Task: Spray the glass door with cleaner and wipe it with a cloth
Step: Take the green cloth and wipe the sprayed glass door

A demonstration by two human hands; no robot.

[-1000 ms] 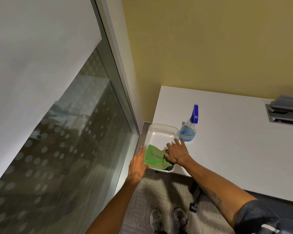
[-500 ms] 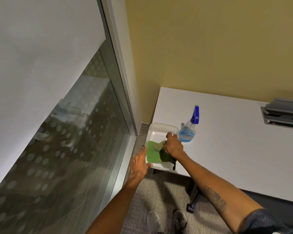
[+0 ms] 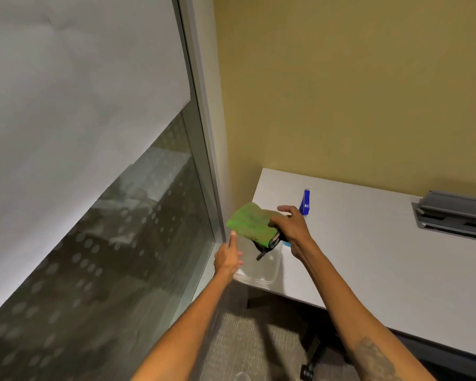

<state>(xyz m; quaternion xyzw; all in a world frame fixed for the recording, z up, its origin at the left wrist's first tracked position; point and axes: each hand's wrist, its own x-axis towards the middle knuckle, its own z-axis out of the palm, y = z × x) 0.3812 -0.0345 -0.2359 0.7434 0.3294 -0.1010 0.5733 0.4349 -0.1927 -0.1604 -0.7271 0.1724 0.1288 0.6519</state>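
My right hand (image 3: 290, 225) grips a folded green cloth (image 3: 252, 224) with a dark underside, held in the air above a clear plastic tray (image 3: 268, 270) at the table's near left corner. My left hand (image 3: 227, 258) rests with fingers apart on the tray's left rim, just under the cloth. Behind my right hand stands the spray bottle (image 3: 305, 203); only its blue nozzle and a sliver of its blue base show. The glass door (image 3: 116, 243) fills the left side, frosted white above and dotted lower down, its metal frame (image 3: 204, 138) beside the cloth.
The white table (image 3: 368, 243) runs to the right along a yellow wall (image 3: 341, 92). A grey cable box (image 3: 456, 214) is set into the tabletop at far right. Below the table I see carpet and a chair caster (image 3: 307, 373).
My right hand has closed on the green cloth and lifted it up out of the tray. My left hand stays at the tray's left edge. The camera has tilted upward.
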